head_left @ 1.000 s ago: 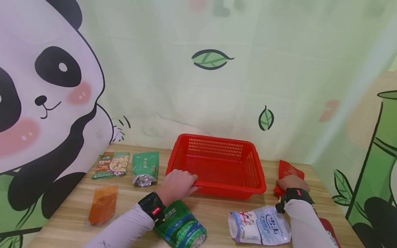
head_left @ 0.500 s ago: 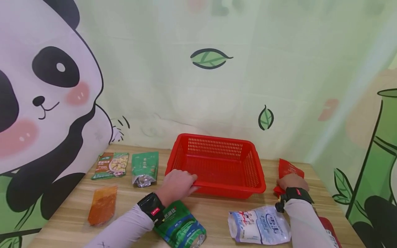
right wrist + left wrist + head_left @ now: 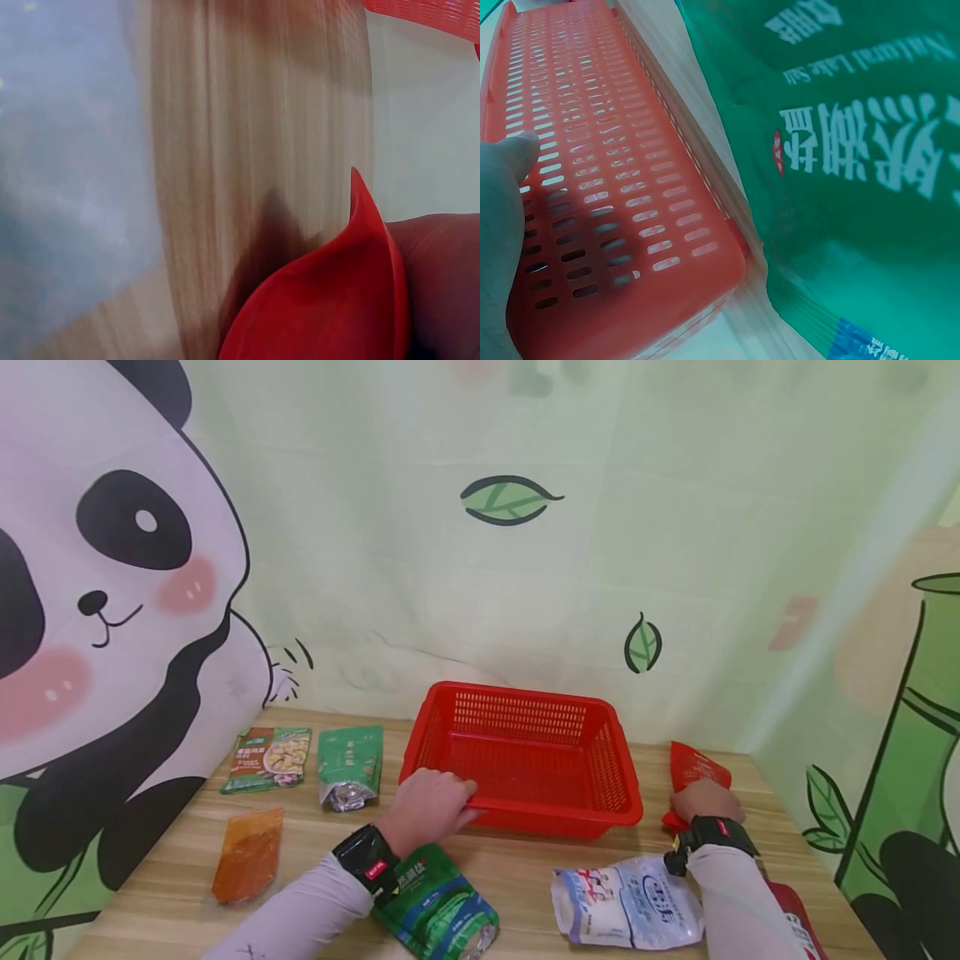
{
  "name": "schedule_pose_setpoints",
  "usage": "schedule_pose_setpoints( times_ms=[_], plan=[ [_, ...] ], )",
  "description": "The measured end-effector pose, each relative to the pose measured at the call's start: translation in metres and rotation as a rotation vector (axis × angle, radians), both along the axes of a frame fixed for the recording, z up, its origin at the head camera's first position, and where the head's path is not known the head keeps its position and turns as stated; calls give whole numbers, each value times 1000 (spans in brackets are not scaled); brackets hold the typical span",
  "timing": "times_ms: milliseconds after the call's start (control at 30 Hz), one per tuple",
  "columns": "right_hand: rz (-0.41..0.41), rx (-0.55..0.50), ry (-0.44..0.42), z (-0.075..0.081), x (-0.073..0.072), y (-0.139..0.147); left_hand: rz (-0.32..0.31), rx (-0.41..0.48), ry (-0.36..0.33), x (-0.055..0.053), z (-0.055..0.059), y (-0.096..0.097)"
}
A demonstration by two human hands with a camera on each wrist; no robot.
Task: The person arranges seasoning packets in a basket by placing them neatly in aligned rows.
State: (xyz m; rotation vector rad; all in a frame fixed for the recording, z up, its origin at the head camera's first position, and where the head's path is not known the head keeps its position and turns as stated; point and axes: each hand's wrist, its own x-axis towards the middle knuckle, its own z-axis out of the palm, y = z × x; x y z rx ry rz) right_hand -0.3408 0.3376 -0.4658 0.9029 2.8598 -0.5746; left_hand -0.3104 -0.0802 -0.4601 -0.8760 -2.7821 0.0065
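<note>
A red plastic basket (image 3: 543, 818) with slotted walls stands at the back middle of the table in the head view. My left hand (image 3: 431, 806) grips its near rim toward the left corner; the thumb lies against the slotted wall (image 3: 630, 187) in the left wrist view. On the right side, my right hand (image 3: 705, 803) holds a red packet (image 3: 697, 768). That packet bulges up beside the hand in the right wrist view, and its lower part is mostly covered by the fingers. Under my left wrist lies a green lake salt pouch (image 3: 446, 906).
A white and blue pouch (image 3: 630, 906) lies at front right, near my right forearm. Another red packet (image 3: 795, 914) is partly behind that forearm. At left are a green pouch (image 3: 350, 764), a picture-printed packet (image 3: 268, 760) and an orange packet (image 3: 249, 856). A printed curtain (image 3: 420, 568) hangs behind.
The red packet and my right hand have shifted very slightly left. My left hand and the basket stay where they were.
</note>
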Motion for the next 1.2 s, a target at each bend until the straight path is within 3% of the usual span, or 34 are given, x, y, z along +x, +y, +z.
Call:
schedule_pose_setpoints(
  times_ms=[200, 433, 667, 1200],
  plan=[
    [36, 60, 22, -1, 1, 0, 12, -5, 0, 1, 1, 2],
    [103, 36, 64, -2, 3, 2, 20, 3, -21, 2, 2, 0],
    [182, 24, 132, 6, 9, 4, 23, 16, -34, 1, 3, 2],
    [252, -39, 257, 25, 30, -18, 20, -1, -20, 0, 1, 2]
  ],
)
